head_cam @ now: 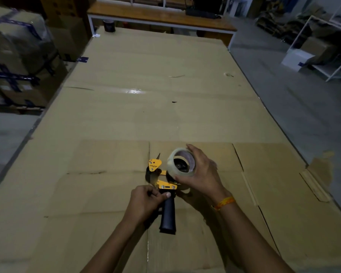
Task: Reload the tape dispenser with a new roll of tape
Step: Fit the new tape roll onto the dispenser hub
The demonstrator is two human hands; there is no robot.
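Observation:
A yellow tape dispenser (162,184) with a black handle lies on the cardboard-covered table (146,107), near its front edge. My left hand (146,201) grips the dispenser where the handle meets the yellow frame. My right hand (200,174) holds a roll of clear tape (180,163), tilted, right over the dispenser's black hub. Through the roll's core I see the dark hub. Whether the roll is seated on the hub I cannot tell.
Flattened cardboard sheets cover the whole table. A dark roll (109,25) stands at the far left corner. Wrapped boxes (16,56) are stacked to the left, a wooden bench (161,16) stands behind, and white shelving (323,50) is at the right.

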